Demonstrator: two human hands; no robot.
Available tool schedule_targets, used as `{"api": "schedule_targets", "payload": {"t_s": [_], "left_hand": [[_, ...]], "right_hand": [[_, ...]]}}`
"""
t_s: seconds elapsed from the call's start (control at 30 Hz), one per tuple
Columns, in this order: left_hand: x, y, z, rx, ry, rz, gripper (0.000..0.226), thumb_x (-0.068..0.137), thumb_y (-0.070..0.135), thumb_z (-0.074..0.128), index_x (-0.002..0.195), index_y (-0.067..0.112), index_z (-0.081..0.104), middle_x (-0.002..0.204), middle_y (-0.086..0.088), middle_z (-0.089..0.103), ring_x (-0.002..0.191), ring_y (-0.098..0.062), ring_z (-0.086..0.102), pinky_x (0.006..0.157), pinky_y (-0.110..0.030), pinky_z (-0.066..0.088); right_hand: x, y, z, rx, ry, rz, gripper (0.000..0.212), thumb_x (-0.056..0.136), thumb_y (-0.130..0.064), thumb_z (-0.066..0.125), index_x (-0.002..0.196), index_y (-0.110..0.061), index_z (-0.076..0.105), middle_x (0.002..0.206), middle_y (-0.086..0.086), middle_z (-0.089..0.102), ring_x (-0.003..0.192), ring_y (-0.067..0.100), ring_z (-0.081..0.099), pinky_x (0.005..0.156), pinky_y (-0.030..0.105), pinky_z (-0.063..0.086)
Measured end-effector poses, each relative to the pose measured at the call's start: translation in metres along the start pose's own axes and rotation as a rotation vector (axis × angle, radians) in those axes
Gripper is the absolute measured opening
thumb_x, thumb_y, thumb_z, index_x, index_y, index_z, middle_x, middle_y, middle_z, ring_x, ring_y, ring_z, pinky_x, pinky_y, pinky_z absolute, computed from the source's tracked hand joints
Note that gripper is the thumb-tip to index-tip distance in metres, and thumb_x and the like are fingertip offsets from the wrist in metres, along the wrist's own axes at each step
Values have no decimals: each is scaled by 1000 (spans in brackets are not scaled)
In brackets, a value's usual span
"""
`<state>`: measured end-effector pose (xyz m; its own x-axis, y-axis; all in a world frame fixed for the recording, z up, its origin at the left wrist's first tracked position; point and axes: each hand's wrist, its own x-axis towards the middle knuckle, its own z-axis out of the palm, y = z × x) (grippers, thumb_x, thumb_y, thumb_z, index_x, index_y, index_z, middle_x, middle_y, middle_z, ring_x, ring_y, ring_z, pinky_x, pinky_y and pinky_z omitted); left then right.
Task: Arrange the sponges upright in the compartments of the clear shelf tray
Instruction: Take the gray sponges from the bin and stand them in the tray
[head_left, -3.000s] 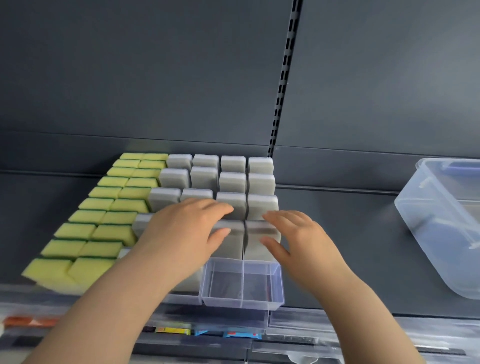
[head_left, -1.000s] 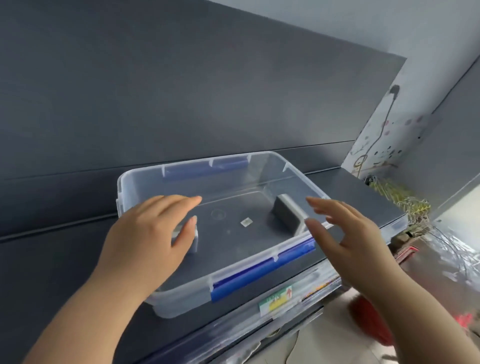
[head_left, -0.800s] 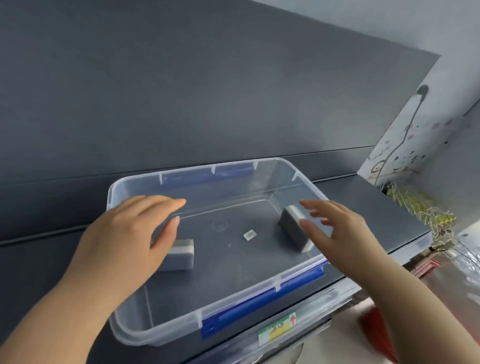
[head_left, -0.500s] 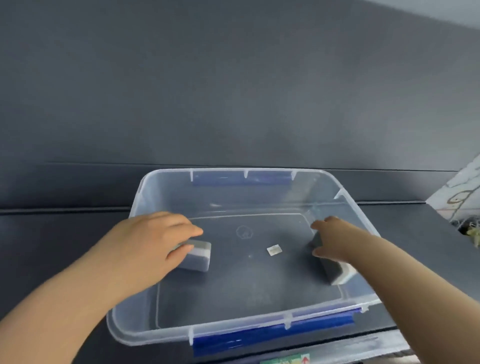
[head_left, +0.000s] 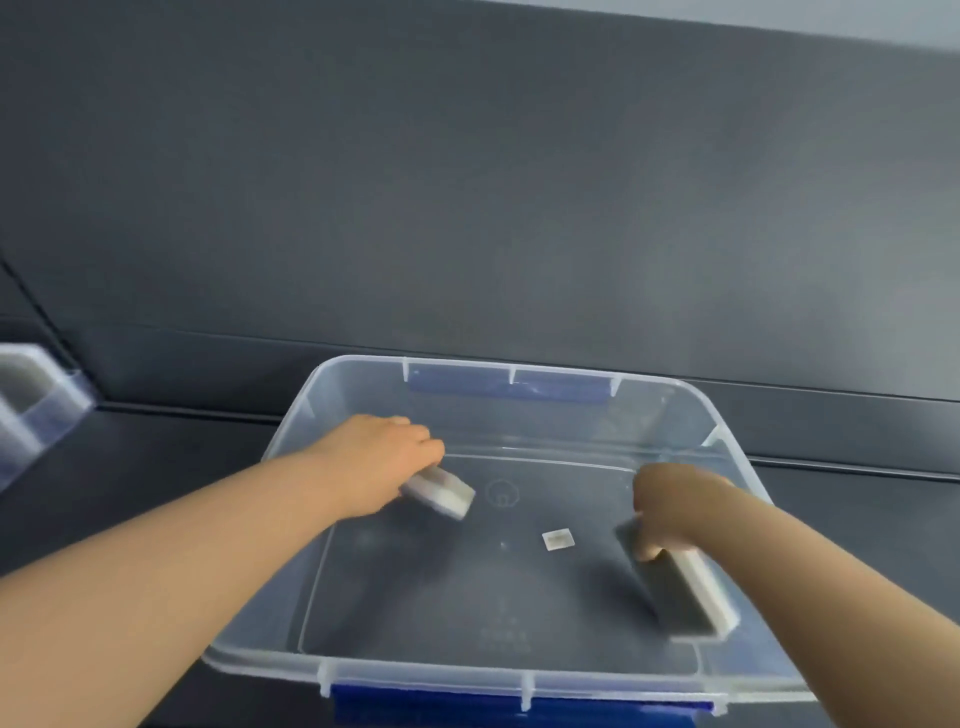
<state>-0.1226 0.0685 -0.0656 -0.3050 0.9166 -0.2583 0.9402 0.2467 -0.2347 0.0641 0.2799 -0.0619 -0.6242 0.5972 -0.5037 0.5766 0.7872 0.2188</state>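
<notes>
**Drops waiting to happen**

In the clear bin's left half, the left hand is gripping a gray sponge. By its right wall, the right hand is pinching a second sponge. A loose pinch is risking a drop short of the shelf tray, left of the bin.

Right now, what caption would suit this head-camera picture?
Inside a clear storage bin, the left hand grips the left grey sponge and the right hand grips the right grey sponge.

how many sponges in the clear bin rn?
2. Grey sponge gripped by left hand, left side of bin; second sponge in right hand, near right wall. Arms could hide more.
</notes>
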Motion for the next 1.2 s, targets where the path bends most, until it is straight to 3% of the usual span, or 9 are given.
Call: {"api": "schedule_targets", "payload": {"t_s": [0.07,0.13,0.27,0.37,0.57,0.73,0.87,1.07,1.2], "left_hand": [[3,3,2,-94,43,72,40,84,11,57,118,25,42,122,9,42,110,-15,43,77,-32,43],[4,3,4,-156,-41,99,42,81,1,56,115,25,45,127,10,38,113,-15,40,78,-29,40],[8,-7,6,-298,-58,-149,43,78,-11,43,101,24,54,122,8,43,102,-14,44,63,-22,31],[13,-8,7,-469,-93,-271,30,91,13,54,119,25,52,123,4,48,101,-15,50,73,-22,41],[23,13,14,-473,-351,-173,70,82,42,66,142,28,32,137,1,39,120,-20,45,98,-34,40],[20,25,10,-360,-351,-224,70,89,48,54,145,21,22,134,-7,40,113,-27,50,90,-36,44],[10,38,4,-414,-522,-316,86,88,60,45,148,19,-2,131,-14,46,65,-22,62,64,-30,51],[16,43,17,-599,-501,-308,104,83,51,61,147,28,-18,148,-11,26,57,-22,61,77,-35,55],[25,38,31,-964,-429,-455,108,74,27,76,149,26,-3,130,-4,41,95,-21,59,76,-32,57]], "right_hand": [[5,7,-9,186,101,-60,21,69,-32,70,82,-20,57,85,0,57,88,25,56,67,24,44],[10,14,-17,434,154,-107,37,72,-31,73,106,-23,59,106,-1,58,98,20,56,78,26,45],[20,20,-20,705,118,-186,34,76,-23,72,107,-20,57,106,3,58,75,18,57,62,26,48],[28,14,-22,668,-2,-212,33,80,-22,67,112,-21,57,109,1,56,91,26,62,63,24,50],[53,-18,-22,637,-71,-231,38,87,-19,56,125,-19,51,115,8,61,85,26,65,71,26,53],[57,-18,-14,548,11,-228,42,85,-9,57,126,-17,50,124,4,56,93,20,58,81,28,50],[51,-19,-7,357,86,-343,44,84,-18,61,126,-20,50,126,-2,55,110,16,54,93,24,41],[55,-48,-3,286,69,-445,78,78,-26,70,143,-30,26,147,0,29,131,23,34,104,37,35],[60,-56,-9,250,-107,-379,98,74,-28,74,146,-32,8,148,0,30,130,28,38,103,45,36]]}}
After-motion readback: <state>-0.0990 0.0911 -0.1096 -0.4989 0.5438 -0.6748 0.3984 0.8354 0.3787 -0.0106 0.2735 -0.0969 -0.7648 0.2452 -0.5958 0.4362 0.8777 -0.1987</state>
